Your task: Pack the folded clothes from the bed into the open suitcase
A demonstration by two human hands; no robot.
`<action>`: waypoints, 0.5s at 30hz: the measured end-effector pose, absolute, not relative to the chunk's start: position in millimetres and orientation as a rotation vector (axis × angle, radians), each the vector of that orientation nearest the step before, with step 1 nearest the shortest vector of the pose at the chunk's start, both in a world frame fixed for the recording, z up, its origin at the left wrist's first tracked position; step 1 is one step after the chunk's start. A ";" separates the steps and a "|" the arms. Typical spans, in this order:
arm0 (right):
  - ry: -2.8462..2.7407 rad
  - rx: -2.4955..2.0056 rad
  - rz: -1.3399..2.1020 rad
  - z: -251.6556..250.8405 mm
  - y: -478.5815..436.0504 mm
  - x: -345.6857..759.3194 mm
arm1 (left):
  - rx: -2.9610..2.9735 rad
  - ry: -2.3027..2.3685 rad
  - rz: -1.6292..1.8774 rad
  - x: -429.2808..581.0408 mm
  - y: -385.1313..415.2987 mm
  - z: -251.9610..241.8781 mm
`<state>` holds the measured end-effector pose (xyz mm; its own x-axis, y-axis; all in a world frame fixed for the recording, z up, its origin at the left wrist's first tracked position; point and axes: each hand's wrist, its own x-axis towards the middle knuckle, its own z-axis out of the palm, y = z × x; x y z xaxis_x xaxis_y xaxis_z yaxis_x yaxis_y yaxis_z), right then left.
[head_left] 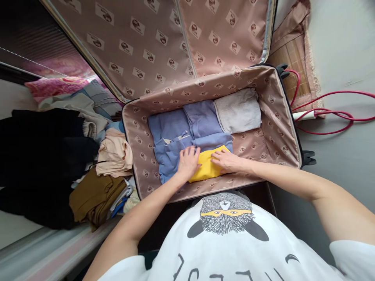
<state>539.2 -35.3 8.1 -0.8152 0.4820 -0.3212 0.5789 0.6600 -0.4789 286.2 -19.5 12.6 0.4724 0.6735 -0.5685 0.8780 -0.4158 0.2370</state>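
Inside the open suitcase (pixel 281 152) lies a folded yellow garment (pixel 206 166), near the side closest to me. My left hand (pixel 189 162) rests at its left edge, fingers spread over the yellow cloth and the blue cloth beside it. On the yellow garment's right part lies my right hand (pixel 225 160), fingers stretched out flat. Folded blue clothes (pixel 170 123) fill the left and middle of the case, partly under the yellow one. A folded light grey garment (pixel 238 111) sits at the far right of them.
The suitcase lid (pixel 164 39) stands raised at the back. Left of the case are piled clothes: a black garment (pixel 43 156), a peach one (pixel 114 154) and a brown one (pixel 96 193). A red cable (pixel 336 112) loops on the floor at right, by a bamboo mat (pixel 294 62).
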 end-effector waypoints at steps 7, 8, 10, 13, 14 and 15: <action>2.809 0.652 -0.796 -23.2 -60.7 568.0 | 2.318 0.627 -0.734 272.8 -51.8 -15.1; 2.816 0.665 -0.801 -24.3 -61.0 568.0 | 2.309 0.635 -0.747 270.2 -51.6 -19.5; 2.796 0.682 -0.841 -20.3 -58.6 565.9 | 2.279 0.633 -0.746 267.9 -49.9 -22.3; 2.636 0.759 -0.950 -5.7 -45.9 558.9 | 2.198 0.670 -0.733 273.8 -48.7 -15.2; 2.556 0.817 -0.988 -0.6 -39.3 555.5 | 2.168 0.714 -0.709 277.7 -49.1 -11.9; 2.475 0.887 -1.023 4.1 -31.6 551.5 | 2.145 0.773 -0.674 281.9 -49.8 -9.0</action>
<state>551.5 -31.6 4.1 -0.7566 0.4236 -0.4982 0.6517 0.5511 -0.5211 281.9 -49.8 -9.0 0.6798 0.3089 -0.6652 0.7011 -0.5398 0.4658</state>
